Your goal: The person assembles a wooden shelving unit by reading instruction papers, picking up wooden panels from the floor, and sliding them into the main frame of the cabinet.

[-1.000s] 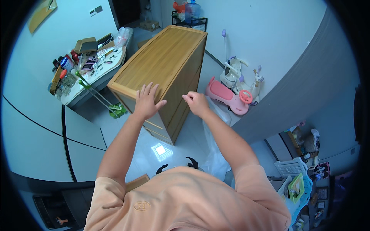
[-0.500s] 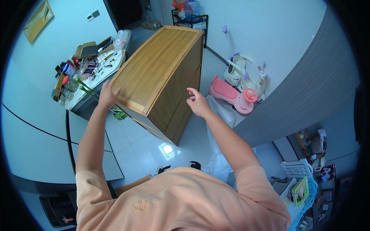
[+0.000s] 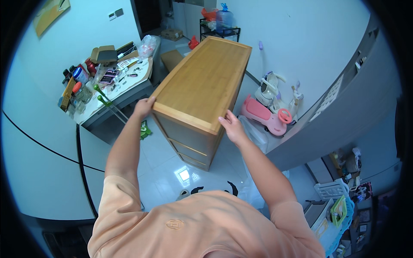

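In front of me stands a tall wooden cabinet with a flat, framed light-brown top; its near side has greyish panels with wooden rails. My left hand grips the top's left edge close to the near corner, with the fingers bent over the rim. At the near right corner is my right hand, its thumb on the upper edge and its fingers against the right side, partly out of sight. Both arms reach forward, one to each side of the cabinet.
A cluttered desk with jars and boxes stands left, green-handled poles beside it. Right of the cabinet are a pink ride-on toy, a white scooter-like toy and clear plastic wrapping. A black rack holds a blue water bottle.
Both hands have come onto the cabinet's near top corners from the air beside it. In the picture the cabinet sits further right and turned, its near side now facing me more.
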